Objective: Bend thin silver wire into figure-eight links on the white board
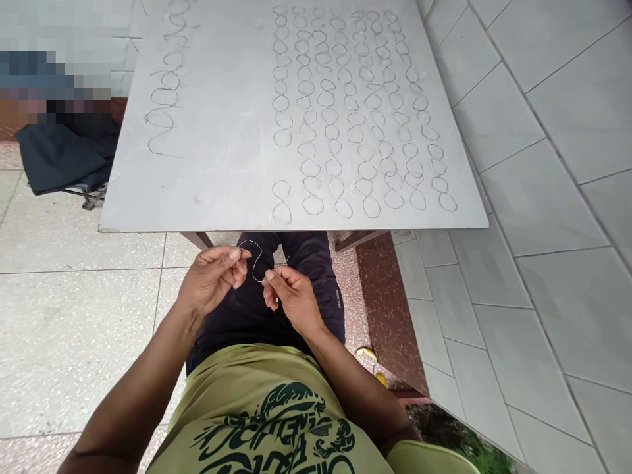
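Note:
A thin wire (257, 255), bent into an S-like curve, runs between my two hands above my lap. The thumb and index finger of my left hand (217, 273) pinch one end of it. My right hand (291, 293) is closed on the wire lower down, and a short straight end sticks out past its fingers. Both hands are in front of the near table edge, below the tabletop's height in the picture. On the white table (232, 164) lie several columns of figure-eight wire shapes (313, 191), and a longer looped wire (162, 118) lies at the left.
To the right rises a grey tiled wall (543, 217). Table legs (197, 239) come down in front of my knees. A dark cloth (64, 155) hangs over a seat at the left, beside a blurred patch. Something yellow (366, 355) is on the floor at the right.

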A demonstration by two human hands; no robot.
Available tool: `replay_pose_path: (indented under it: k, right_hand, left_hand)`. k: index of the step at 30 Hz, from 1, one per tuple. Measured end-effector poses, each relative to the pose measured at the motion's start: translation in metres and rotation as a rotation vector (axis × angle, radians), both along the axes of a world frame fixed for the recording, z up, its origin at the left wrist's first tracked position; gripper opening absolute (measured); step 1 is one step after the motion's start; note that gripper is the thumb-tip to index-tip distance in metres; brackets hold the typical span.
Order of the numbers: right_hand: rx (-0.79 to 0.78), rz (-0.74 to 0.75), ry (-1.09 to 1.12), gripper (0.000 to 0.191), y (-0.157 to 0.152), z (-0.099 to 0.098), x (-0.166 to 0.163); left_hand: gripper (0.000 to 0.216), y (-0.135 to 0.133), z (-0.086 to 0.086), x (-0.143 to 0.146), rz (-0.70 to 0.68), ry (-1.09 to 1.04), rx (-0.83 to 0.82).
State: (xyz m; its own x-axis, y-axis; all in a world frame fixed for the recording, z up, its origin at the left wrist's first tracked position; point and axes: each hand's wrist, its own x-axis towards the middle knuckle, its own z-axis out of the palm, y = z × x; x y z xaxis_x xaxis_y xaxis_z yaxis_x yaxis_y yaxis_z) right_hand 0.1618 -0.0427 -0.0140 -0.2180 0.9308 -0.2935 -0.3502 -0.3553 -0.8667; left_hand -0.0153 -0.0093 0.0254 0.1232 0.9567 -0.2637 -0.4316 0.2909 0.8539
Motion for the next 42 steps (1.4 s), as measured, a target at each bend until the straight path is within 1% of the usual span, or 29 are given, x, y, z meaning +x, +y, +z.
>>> replay_pose_path:
  k: [2,4,8,11,13,16,19,21,24,27,30,33,37,42]
  right_hand:
    - [0.003,0.001,-0.007,0.034,0.001,-0.002,0.002]
    - [0.002,-0.006,-0.010,0.035,0.002,-0.004,0.003]
    - [0.012,-0.052,-0.034,0.035,0.004,-0.003,0.003]
    - [0.033,-0.078,-0.070,0.034,0.005,0.000,0.002]
    - [0.041,-0.083,-0.086,0.034,0.005,0.001,0.002]
    - [0.042,-0.086,-0.099,0.036,0.004,0.003,0.000]
    - [0.044,-0.069,-0.091,0.036,0.003,0.004,-0.001]
    - [0.048,-0.048,-0.072,0.035,0.002,0.004,-0.001]
    - [0.049,-0.039,-0.053,0.034,0.001,0.004,0.000]
    - [0.044,-0.037,-0.048,0.034,0.000,0.003,0.000]
    - [0.047,-0.024,-0.051,0.034,-0.002,0.001,0.000]
    - [0.051,-0.010,-0.062,0.034,-0.003,0.000,0.000]
    - [0.052,-0.005,-0.075,0.033,-0.002,-0.002,0.001]
    - [0.029,-0.028,-0.061,0.033,-0.001,-0.004,-0.001]
  left_hand:
    - [0.023,0.009,0.003,-0.011,-0.119,-0.029,-0.103]
    - [0.023,0.019,0.007,-0.021,-0.195,-0.006,-0.157]
    - [0.031,0.033,0.013,-0.032,-0.213,0.112,-0.152]
    - [0.044,0.033,0.016,-0.029,-0.193,0.150,-0.130]
    - [0.048,0.028,0.016,-0.024,-0.141,0.193,-0.094]
    - [0.044,0.016,0.017,-0.015,-0.062,0.298,-0.014]
    - [0.037,0.006,0.018,-0.008,0.006,0.481,0.098]
    - [0.036,0.001,0.019,-0.008,0.033,0.626,0.162]
    - [0.042,-0.004,0.021,-0.011,-0.009,0.849,0.251]
    - [0.047,-0.007,0.025,-0.015,-0.096,1.086,0.407]
    - [0.047,-0.007,0.028,-0.017,-0.162,1.233,0.511]
    - [0.046,-0.006,0.029,-0.016,-0.171,1.281,0.507]
    - [0.044,-0.001,0.030,-0.019,-0.130,1.261,0.458]
    - [0.043,0.003,0.032,-0.023,-0.098,1.282,0.455]
